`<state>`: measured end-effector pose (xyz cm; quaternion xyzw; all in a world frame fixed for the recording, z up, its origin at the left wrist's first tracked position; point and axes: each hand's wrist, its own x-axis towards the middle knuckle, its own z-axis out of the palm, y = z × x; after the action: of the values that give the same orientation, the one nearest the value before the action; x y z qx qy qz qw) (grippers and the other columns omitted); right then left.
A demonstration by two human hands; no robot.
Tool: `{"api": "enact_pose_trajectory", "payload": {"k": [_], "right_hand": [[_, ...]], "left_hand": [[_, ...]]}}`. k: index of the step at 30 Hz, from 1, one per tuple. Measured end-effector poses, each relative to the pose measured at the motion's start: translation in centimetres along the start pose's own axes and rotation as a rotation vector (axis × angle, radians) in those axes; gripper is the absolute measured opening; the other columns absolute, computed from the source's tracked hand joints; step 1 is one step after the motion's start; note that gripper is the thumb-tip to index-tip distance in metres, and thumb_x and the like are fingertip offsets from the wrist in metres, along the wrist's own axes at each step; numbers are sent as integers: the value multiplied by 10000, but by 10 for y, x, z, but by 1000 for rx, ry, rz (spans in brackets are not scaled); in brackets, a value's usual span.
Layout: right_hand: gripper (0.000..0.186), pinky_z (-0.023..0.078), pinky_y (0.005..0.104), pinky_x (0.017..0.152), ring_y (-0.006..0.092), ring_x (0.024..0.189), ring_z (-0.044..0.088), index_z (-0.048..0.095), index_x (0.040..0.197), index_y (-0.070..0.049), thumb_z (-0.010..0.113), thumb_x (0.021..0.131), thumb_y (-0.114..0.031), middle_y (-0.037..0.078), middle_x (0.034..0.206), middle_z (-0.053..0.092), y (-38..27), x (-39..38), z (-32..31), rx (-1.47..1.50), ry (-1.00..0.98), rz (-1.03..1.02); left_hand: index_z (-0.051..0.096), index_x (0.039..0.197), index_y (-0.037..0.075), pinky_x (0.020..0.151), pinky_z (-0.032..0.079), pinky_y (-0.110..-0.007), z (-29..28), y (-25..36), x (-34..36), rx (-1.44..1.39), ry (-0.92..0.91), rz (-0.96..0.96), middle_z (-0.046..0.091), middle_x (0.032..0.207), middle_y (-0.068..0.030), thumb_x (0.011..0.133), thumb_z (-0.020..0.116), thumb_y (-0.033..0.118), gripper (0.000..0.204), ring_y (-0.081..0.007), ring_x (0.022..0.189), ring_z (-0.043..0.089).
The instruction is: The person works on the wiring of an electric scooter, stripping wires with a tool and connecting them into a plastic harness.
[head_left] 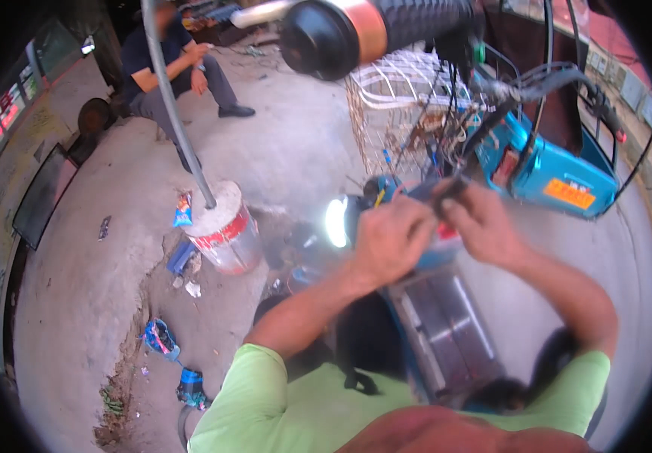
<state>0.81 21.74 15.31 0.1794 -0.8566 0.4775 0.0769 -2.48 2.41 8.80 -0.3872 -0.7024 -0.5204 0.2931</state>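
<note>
In front of my chest, both hands are raised close together. My right hand (484,226) pinches a small dark piece (450,194), blurred, so its kind is unclear. Beside it, my left hand (392,243) has its fingers curled closed; what they hold, if anything, is hidden. Just beyond the hands hang loose wires (446,140) at the front of a vehicle. Something red (445,231) shows between the hands. Below them is a brown box (450,328) with a glossy top.
A black handlebar grip (424,21) juts across overhead. A wire basket (386,113) and a blue bin (560,170) stand beyond. To the left, a pole (171,98) rises from a concrete-filled bucket (228,238). A seated person (167,68) is at the far left.
</note>
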Motion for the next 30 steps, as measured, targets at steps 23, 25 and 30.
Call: {"api": "enact_pose_trajectory", "payload": {"k": [23,25,30], "right_hand": [[200,558,255,765,75,872,670,669,1106,26,723,921,-30,55,976,716,4,-1,-6,180,-53,91],[197,554,257,754,79,874,662,670,1102,27,722,930,-53,50,946,714,14,1,-7,241,-50,84],[203,526,252,708,78,811,641,679,1070,27,733,921,-100,41,914,698,9,5,-9,172,-29,190]], "left_hand": [[732,1045,22,698,538,-363,-1,-1,18,-67,18,81,692,881,-140,897,722,48,151,-274,761,673],[734,1067,23,728,541,-364,-5,-4,17,-89,-29,56,695,908,-143,902,713,44,168,-280,794,677],[721,1126,10,804,546,-369,0,1,9,-14,0,12,690,1022,-150,885,720,38,242,-288,889,680]]}}
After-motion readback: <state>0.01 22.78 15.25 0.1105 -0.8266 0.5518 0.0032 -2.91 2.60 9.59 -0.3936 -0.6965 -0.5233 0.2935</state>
